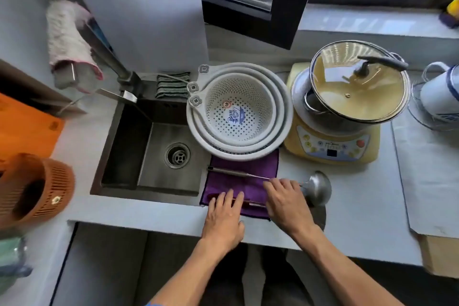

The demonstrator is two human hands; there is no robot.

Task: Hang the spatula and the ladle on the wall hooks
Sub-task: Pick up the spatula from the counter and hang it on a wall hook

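A steel ladle (315, 187) lies across a purple cloth (223, 179) on the counter, its handle pointing left and its bowl to the right. Nearer the counter edge lies the spatula (252, 204), with a dark red handle. Its blade shows as a dark shape behind my right wrist. My left hand (223, 216) rests palm down with fingers spread over the spatula's handle. My right hand (285, 202) is spread flat over the spatula's shaft, fingertips close to the ladle's handle. Neither hand is closed around anything. I cannot make out any wall hooks.
Stacked white colanders (238, 109) sit behind the cloth, and a dark sink (159, 146) with a faucet (119, 72) lies to the left. A lidded pot (357, 82) stands on a yellow cooker (332, 149) at right. An orange basket (34, 189) is at far left.
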